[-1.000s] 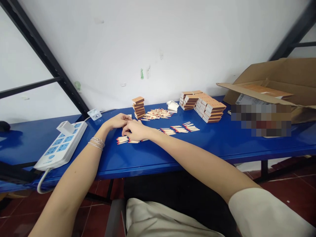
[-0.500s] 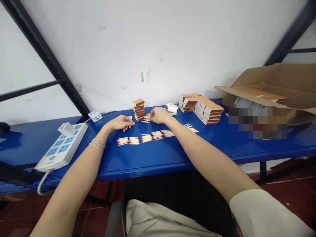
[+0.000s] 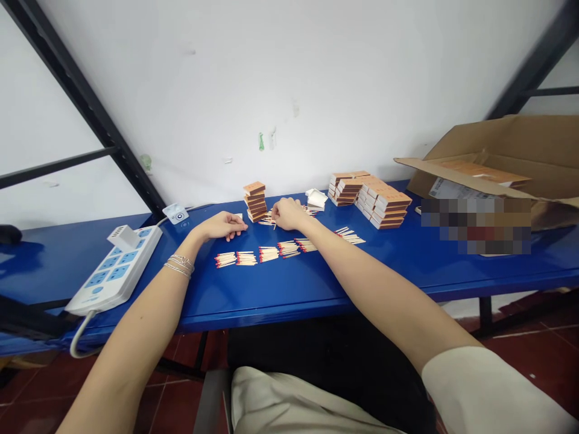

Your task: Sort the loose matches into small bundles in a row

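My left hand point(image 3: 221, 226) rests flat on the blue table point(image 3: 280, 289), holding nothing, beside a stack of orange matchboxes point(image 3: 254, 202). My right hand point(image 3: 287, 214) reaches over a thinned heap of loose matchsticks point(image 3: 268, 220), with its fingertips curled down at the heap. Whether those fingers pinch any sticks is hidden. Along the front runs a row of small red-tipped match bundles point(image 3: 268, 254), all lying sideways. A looser bunch of matches point(image 3: 350, 236) lies further right.
Piled matchboxes point(image 3: 384, 204) and a white paper scrap point(image 3: 315, 199) stand at the back. An open cardboard box point(image 3: 493, 157) sits at the right behind a pixelated patch. A white power strip point(image 3: 115, 271) lies at the left, with a wall behind the table.
My hands were together over the front-left bundles and have moved apart, the right one going back to the heap. The front row now has more bundles, and the loose heap is smaller.
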